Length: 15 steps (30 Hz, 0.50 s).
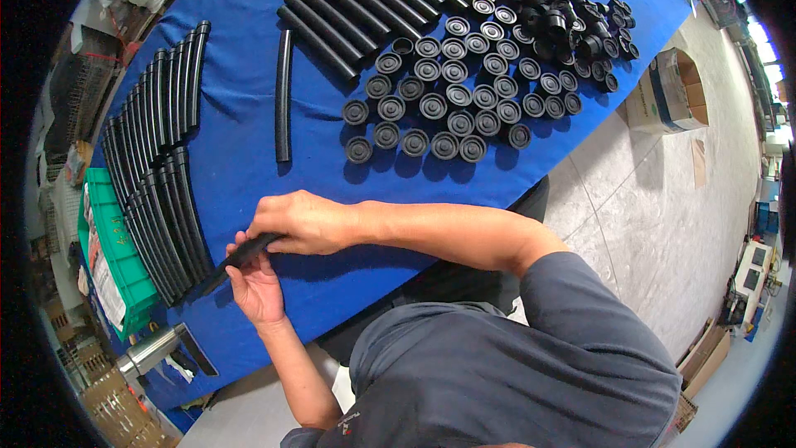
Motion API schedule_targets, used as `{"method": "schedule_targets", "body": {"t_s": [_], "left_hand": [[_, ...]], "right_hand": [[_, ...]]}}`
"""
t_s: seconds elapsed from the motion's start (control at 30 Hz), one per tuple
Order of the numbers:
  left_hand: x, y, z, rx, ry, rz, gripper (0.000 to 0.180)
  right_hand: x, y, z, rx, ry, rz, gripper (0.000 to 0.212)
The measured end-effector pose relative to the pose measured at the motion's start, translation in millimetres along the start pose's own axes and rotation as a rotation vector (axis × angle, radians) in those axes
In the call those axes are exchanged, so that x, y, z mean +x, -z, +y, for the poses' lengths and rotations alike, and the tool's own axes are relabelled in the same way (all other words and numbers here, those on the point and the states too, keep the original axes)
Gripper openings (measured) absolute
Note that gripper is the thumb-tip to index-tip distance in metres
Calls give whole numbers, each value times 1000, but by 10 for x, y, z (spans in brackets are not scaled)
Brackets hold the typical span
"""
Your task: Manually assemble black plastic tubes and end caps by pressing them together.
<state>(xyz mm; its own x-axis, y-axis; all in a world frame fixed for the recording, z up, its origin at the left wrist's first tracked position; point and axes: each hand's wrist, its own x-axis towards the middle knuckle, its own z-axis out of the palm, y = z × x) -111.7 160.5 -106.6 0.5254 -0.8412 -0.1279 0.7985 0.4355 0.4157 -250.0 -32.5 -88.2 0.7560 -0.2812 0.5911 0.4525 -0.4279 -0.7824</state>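
Note:
Both of my hands meet at the near left of the blue-covered table on one black tube [222, 273], tilted with its lower end toward the near left. My left hand [259, 292] holds it from below, thumb and fingers closed around it. My right hand [308, 222] is closed over its upper end and hides that end, so I cannot tell whether a cap is on it. Left of my hands lie rows of black tubes [172, 228]. A single black tube [284, 99] lies apart beyond my right hand. Several round black caps [433, 106] stand spread out farther right.
More black tubes [348, 17] lie side by side at the far edge, with a heap of black fittings [557, 21] beside them. At the left is a green crate [124, 257], and near it a shiny metal cylinder [153, 350]. An open cardboard box [663, 95] sits on the floor at right.

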Motion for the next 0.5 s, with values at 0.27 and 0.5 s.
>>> {"method": "schedule_targets", "body": {"t_s": [0.27, 0.5], "left_hand": [[13, -58, -20, 66, 6, -171, 33], [-7, 8, 42, -20, -15, -27, 31]], "right_hand": [[22, 29, -20, 150, -292, -78, 27], [-6, -37, -77, -213, 55, -32, 27]]}}
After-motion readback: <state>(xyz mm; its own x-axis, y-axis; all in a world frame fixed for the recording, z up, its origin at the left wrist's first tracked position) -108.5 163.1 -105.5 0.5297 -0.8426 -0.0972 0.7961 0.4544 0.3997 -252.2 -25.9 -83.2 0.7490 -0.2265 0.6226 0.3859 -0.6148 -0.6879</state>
